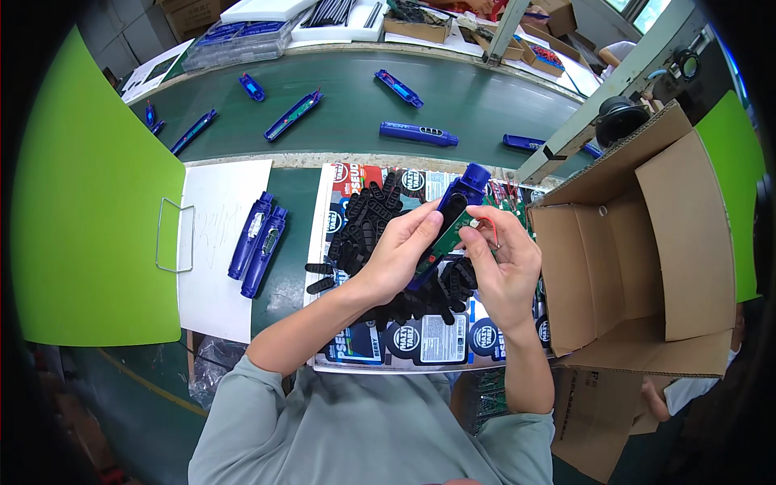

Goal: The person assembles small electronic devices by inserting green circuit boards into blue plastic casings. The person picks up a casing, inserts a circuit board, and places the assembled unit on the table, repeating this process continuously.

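My left hand (398, 252) is closed around a long blue plastic housing (475, 176), tilted with its far end to the upper right. Its open side faces up. A narrow green circuit board (443, 242) lies along the housing's opening, partly covered by my fingers; I cannot tell how far it is seated. My right hand (508, 271) pinches the board near its upper end, where a red wire (493, 228) loops out. Under both hands spreads a heap of small black ribbed pieces (368, 226) on a printed sheet (432, 343).
Two blue housings (265, 250) lie to the left, beside white paper (214, 250) and a green panel (97, 210). An open cardboard box (598, 275) stands at right. Several blue housings (420, 133) rest on the green belt (339, 145) beyond, near a metal post (602, 93).
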Demonstrator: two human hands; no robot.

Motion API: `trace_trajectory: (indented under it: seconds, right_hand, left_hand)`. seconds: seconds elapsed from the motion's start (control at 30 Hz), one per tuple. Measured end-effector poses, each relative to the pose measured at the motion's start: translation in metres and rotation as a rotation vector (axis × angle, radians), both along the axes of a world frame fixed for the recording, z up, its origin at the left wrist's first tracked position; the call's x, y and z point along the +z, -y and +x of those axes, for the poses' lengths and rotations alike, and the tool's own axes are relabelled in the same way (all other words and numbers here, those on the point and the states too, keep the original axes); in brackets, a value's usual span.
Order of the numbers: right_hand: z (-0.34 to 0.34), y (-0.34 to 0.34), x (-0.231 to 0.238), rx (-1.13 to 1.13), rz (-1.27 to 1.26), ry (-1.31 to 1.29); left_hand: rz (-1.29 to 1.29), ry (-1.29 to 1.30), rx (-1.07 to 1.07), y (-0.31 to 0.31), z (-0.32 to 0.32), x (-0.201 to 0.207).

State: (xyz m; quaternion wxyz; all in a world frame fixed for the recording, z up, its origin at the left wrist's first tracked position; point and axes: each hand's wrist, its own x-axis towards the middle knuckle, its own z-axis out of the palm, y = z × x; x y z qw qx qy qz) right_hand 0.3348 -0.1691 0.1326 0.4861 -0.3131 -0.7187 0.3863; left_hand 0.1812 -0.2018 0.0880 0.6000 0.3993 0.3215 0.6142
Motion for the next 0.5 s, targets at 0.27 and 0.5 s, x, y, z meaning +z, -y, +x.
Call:
trace_trajectory:
  seconds: [0.27, 0.5]
  right_hand:
    - [-0.006, -0.003, 0.005, -0.23, 0.336, 0.261]
    - [-0.01, -0.013, -0.017, -0.287, 0.16, 0.112]
  left_hand:
    - [-0.026, 0.145, -0.048, 0.001, 0.008, 0.002]
    - [0.045, -0.164, 0.036, 0.002, 0.01, 0.003]
